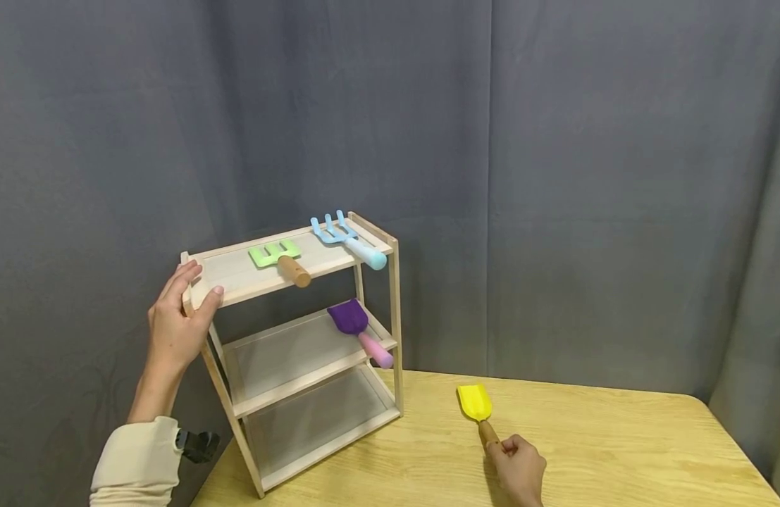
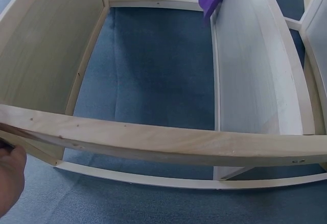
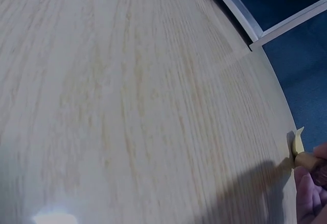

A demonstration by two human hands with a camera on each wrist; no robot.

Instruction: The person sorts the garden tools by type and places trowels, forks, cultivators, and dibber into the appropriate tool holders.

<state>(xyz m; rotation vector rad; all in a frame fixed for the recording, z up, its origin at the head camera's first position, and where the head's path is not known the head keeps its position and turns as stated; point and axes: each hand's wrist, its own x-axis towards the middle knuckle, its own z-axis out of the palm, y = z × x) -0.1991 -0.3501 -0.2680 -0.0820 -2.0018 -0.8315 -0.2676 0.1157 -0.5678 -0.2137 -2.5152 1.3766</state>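
Note:
My left hand (image 1: 177,327) grips the upper left corner of a three-tier wooden shelf (image 1: 313,384), its thumb over the top board's front. In the left wrist view, part of that hand (image 2: 10,175) shows beside the shelf's frame (image 2: 153,137). By its wooden handle, my right hand (image 1: 519,468) holds a yellow toy shovel (image 1: 475,401) at the table. On the top tier lie a green toy rake (image 1: 274,253) with a wooden handle and a blue toy fork (image 1: 332,231). A purple shovel (image 1: 349,317) with a pink handle rests on the middle tier.
The shelf stands at the left of a light wooden table (image 1: 618,451). Behind it hangs a dark grey curtain (image 1: 586,197). Handles of the rake, fork and purple shovel stick out past the tiers' front edges.

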